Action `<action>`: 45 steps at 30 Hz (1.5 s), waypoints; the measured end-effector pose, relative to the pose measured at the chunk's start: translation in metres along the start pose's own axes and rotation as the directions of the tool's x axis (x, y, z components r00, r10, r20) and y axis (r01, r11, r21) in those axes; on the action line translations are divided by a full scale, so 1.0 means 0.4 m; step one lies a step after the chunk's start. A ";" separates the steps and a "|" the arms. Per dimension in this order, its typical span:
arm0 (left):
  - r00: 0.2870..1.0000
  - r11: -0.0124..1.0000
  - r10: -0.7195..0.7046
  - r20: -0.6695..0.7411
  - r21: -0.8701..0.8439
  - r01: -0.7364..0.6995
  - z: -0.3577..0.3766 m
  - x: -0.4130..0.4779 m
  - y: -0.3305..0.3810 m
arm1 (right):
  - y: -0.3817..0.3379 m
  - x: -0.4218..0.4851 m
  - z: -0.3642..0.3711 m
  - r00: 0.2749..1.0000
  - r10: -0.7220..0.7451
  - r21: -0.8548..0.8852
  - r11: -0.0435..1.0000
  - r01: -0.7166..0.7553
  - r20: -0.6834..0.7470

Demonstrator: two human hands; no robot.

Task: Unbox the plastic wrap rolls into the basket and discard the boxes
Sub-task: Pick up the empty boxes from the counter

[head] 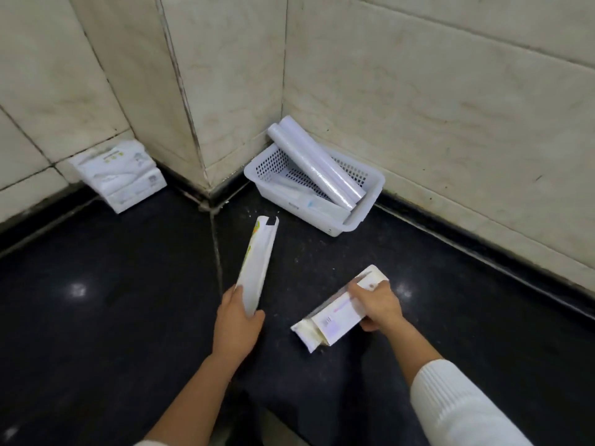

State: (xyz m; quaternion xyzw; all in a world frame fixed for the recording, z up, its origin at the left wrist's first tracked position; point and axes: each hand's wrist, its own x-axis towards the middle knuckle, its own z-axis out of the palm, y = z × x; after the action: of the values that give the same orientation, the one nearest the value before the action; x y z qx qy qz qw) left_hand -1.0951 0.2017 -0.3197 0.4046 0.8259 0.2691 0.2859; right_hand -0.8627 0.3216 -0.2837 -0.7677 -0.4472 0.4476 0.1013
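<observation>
A white perforated basket (370, 201) stands on the dark floor in the wall corner. Two plastic wrap rolls (322, 165) lean in it, their upper ends sticking out over the far rim; a flatter white item lies under them. My left hand (236, 323) grips the near end of a long white box (259, 262) with green print, which points toward the basket. My right hand (380, 305) holds a second white box (338, 312) near its far end; its near end flaps hang open close to the floor.
A white plastic-wrapped pack (120, 175) leans against the tiled wall at the left. Marble-tiled walls form a protruding corner (193, 140) left of the basket. The black polished floor (112, 317) spreads around my hands.
</observation>
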 end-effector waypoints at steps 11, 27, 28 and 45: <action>0.807 0.900 -0.383 -0.449 -0.378 0.217 0.091 -0.525 -0.066 | 0.147 -0.192 -0.012 0.661 -0.549 0.160 0.817 0.555 0.511; 0.170 0.328 -0.944 -0.283 -0.866 0.377 0.389 -1.708 -0.340 | 0.833 -0.928 0.157 -0.051 -0.215 0.115 0.295 0.949 0.975; 0.144 0.301 -0.953 -0.266 -0.878 0.371 0.421 -1.795 -0.356 | 0.906 -0.977 0.159 -0.067 -0.170 0.112 0.270 0.956 0.983; -0.296 -0.228 -0.936 0.188 -0.968 0.104 0.970 -2.926 -0.515 | 2.121 -1.577 0.155 -0.283 0.323 0.356 -0.193 0.914 0.903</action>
State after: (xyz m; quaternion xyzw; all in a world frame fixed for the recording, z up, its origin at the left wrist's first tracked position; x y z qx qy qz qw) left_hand -0.3378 -0.7866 -0.4295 -0.6278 0.6115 0.4759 0.0738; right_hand -0.5309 -0.6755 -0.4150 0.2482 -0.8441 0.2656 -0.3941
